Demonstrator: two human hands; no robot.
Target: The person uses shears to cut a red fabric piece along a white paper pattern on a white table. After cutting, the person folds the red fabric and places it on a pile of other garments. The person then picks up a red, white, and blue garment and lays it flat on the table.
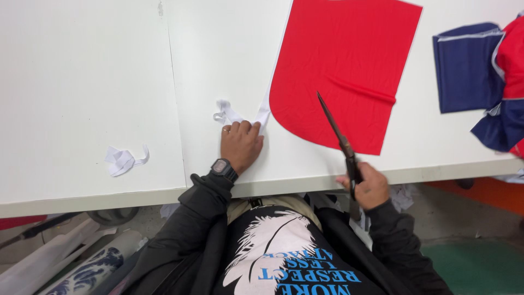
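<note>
A: Left hand?
B: Mine, flat on white strip, beside red cloth.
A: Right hand?
B: Gripping scissors, blades together, tip over the cloth. Scrap on table.

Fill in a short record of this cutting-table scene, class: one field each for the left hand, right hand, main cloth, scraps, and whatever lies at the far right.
left hand: left hand pressed flat on the white table, fingers on a white strip
right hand: right hand grips scissors, blades shut, over the cloth's edge
main cloth: red fabric, one corner rounded
scraps: white offcuts
far right: navy and red pieces
</note>
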